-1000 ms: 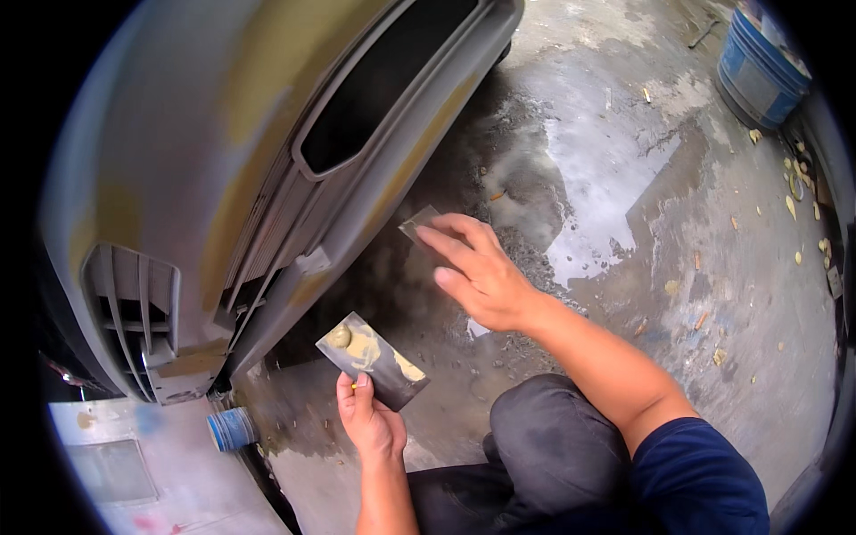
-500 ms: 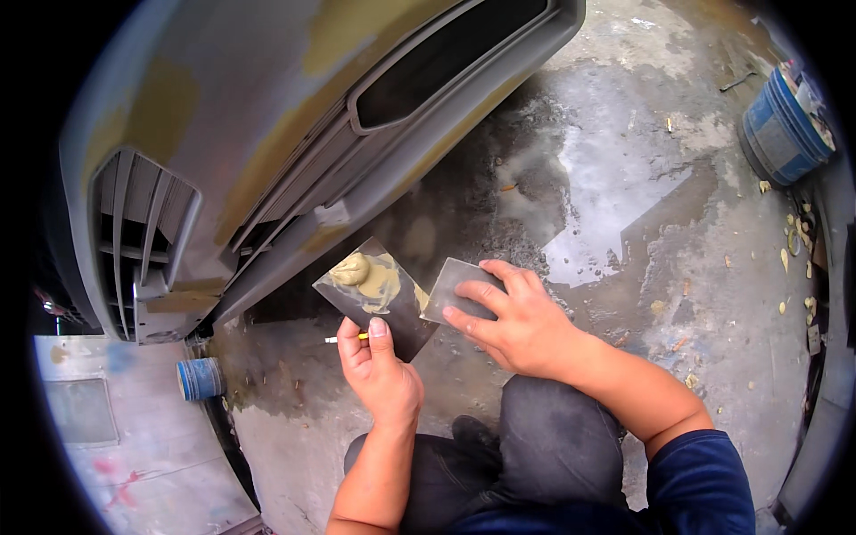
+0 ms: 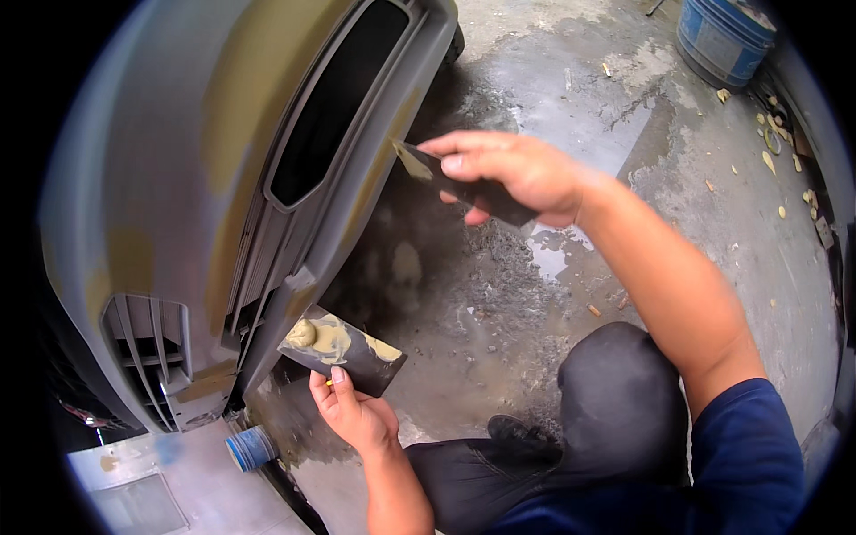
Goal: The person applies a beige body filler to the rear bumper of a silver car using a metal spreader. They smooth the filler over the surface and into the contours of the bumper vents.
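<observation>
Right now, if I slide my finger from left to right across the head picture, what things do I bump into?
Grey car bumper → small blue can → left hand holding a dark board with putty blobs → right hand holding a dark spreader → blue bucket.

Car body repair workshop: grey bumper [image 3: 223, 178] patched with yellowish filler, stained concrete floor [image 3: 571, 98], blue bucket [image 3: 722, 36], filler-smeared mixing board [image 3: 343, 349], dark spreader [image 3: 464, 183].
</observation>
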`<state>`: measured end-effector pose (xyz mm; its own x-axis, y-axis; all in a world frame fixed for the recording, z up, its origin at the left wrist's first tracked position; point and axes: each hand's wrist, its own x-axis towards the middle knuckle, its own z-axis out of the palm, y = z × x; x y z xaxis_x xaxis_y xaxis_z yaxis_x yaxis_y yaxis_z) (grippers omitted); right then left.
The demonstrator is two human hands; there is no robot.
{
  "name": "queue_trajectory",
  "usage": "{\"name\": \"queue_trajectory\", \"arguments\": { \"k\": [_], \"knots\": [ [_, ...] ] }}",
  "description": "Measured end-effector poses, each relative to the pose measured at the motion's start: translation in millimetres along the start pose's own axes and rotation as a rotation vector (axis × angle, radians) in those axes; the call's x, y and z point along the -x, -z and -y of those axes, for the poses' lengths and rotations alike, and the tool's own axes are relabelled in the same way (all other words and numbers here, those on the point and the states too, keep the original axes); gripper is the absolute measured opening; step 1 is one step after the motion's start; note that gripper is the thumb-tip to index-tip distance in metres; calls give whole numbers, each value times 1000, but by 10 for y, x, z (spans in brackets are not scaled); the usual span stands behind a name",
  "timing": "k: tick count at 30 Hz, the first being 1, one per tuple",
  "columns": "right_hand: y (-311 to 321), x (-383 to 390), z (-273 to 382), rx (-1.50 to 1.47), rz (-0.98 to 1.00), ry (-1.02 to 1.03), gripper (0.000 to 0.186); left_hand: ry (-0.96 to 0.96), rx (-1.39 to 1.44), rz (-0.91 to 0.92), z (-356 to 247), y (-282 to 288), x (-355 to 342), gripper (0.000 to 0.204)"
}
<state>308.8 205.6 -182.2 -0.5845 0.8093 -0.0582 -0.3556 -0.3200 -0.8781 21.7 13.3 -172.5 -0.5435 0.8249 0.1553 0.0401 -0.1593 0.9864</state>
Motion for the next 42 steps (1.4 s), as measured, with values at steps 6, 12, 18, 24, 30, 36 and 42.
{"name": "queue_trajectory", "arguments": {
  "k": [6, 12, 18, 24, 30, 36, 42],
  "knots": [
    [445, -129, 739, 300, -59, -21, 48, 130, 146, 5, 29, -37, 19, 30],
    [553, -233, 575, 14, -149, 191, 49, 199, 217, 47, 83, -119, -65, 30],
    [-239, -514, -710, -56, -633, 577, 44, 242, 110, -22, 117, 117, 93, 44],
    [-272, -653, -1236, 799, -847, 860, 46, 243, 35, -19, 244, 280, 43, 44],
    [33, -853, -1199, 954, -819, 980, 50, 273, -36, -79, 306, 191, 15, 43],
    [153, -929, -1127, 1004, -757, 1054, 51, 274, -50, -76, 319, 125, -18, 44],
    [93, -1063, -1177, 902, -753, 1064, 48, 279, -59, -58, 357, 138, -39, 43]
  ]
}}
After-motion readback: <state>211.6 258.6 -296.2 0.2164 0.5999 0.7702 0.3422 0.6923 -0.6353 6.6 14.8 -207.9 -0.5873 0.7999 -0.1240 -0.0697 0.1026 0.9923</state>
